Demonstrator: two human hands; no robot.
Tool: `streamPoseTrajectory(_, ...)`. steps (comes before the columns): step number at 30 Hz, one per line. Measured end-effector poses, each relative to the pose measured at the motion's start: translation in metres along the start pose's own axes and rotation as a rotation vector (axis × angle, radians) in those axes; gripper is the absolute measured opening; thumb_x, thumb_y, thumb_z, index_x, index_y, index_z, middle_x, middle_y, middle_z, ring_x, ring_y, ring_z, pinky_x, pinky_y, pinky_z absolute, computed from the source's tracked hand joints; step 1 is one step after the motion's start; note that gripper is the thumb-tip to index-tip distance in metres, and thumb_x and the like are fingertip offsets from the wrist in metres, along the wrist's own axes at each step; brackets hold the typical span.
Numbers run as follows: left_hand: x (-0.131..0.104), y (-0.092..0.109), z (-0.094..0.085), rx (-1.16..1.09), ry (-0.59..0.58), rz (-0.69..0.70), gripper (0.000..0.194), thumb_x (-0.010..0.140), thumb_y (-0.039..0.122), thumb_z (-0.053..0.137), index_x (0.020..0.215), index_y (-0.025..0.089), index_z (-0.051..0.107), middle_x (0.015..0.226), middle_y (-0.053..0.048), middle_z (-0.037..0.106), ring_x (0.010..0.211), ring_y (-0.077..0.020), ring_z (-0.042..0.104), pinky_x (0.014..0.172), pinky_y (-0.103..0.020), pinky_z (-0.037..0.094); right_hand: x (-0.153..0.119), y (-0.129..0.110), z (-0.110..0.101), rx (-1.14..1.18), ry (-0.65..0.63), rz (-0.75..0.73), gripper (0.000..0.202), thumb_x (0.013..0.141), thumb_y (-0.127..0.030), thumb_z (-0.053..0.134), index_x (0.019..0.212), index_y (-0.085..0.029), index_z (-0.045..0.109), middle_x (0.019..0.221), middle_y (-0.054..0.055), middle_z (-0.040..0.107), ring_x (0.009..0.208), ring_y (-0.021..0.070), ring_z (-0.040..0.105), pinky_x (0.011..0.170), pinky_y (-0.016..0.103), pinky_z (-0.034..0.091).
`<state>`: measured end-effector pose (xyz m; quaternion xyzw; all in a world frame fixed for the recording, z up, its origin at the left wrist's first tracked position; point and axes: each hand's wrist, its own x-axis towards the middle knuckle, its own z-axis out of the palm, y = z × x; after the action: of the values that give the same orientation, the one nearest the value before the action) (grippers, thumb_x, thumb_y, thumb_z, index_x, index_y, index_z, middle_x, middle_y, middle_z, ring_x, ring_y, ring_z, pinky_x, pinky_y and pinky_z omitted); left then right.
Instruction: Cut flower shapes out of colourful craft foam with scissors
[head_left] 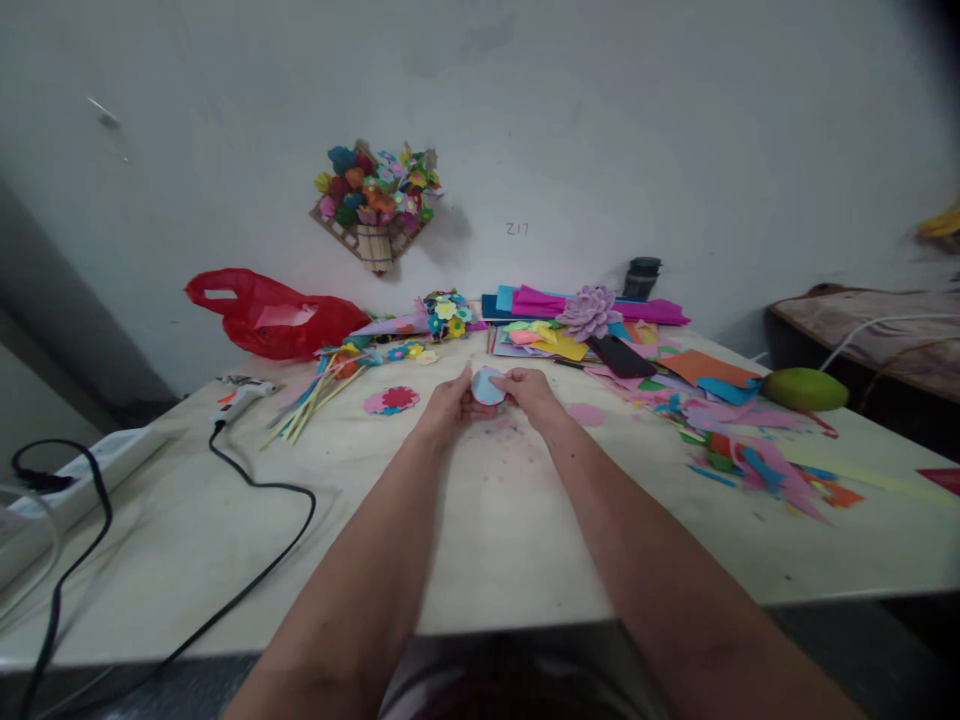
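Observation:
Between my two hands, a little above the middle of the table, is a light blue round paper piece (pixel 488 386). My left hand (pixel 451 397) grips its left edge, with fingers partly behind it. The thumb and fingers of my right hand (pixel 531 391) pinch its right edge. Left of my hands lie scalloped paper flowers (pixel 391 400) in red, pink and blue. A pink scalloped paper piece (pixel 587 414) rests just right of my right wrist. Tiny paper bits (pixel 504 445) are scattered on the table below my hands.
A glue gun (pixel 244 398) with a black cord and a power strip (pixel 90 470) lie left. Behind are a red plastic bag (pixel 281 325) and paper strips (pixel 304 405). At right are a phone (pixel 621 356), coloured paper sheets (pixel 709 368), scraps (pixel 772 465) and a green mango-like fruit (pixel 805 389).

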<state>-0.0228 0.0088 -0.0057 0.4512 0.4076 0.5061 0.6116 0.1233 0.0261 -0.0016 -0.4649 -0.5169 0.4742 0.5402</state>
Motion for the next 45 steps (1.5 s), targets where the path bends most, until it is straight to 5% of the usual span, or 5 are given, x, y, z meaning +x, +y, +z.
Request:
streamPoseTrajectory(5, -0.0017, -0.0037, -0.0022, 0.057, -0.057, 0.018, 0.028, 0.066, 0.029, 0.084, 0.075, 0.012, 0.064, 0.066, -0.007, 0.070, 0.062, -0.0192, 0.070, 0.067, -0.029, 0.057, 0.0020, 0.0023, -0.0003, -0.003, 0.000, -0.004, 0.036, 0.052, -0.038, 0.081, 0.050, -0.017, 0.052, 0.047, -0.003, 0.051, 0.046, 0.0096, 0.045, 0.047, 0.024, 0.036)
streamPoseTrajectory(31, -0.0037, 0.0000, -0.0015, 0.084, -0.058, -0.014, 0.023, 0.070, 0.027, 0.081, 0.075, 0.010, 0.066, 0.066, -0.009, 0.070, 0.061, -0.0194, 0.070, 0.066, -0.029, 0.057, -0.0012, -0.0002, 0.0011, -0.028, -0.019, 0.025, 0.044, 0.051, -0.049, 0.082, 0.050, -0.019, 0.050, 0.046, -0.002, 0.053, 0.043, 0.0104, 0.044, 0.042, 0.024, 0.036)
streamPoseTrajectory(45, -0.0032, -0.0008, -0.0013, 0.081, -0.033, 0.012, 0.021, 0.072, 0.025, 0.078, 0.075, 0.012, 0.061, 0.070, -0.010, 0.071, 0.062, -0.0196, 0.071, 0.066, -0.030, 0.057, 0.0035, 0.0061, 0.0013, 0.034, 0.001, 0.044, 0.032, 0.056, -0.035, 0.079, 0.050, -0.018, 0.053, 0.046, -0.002, 0.053, 0.043, 0.0090, 0.044, 0.041, 0.022, 0.034)
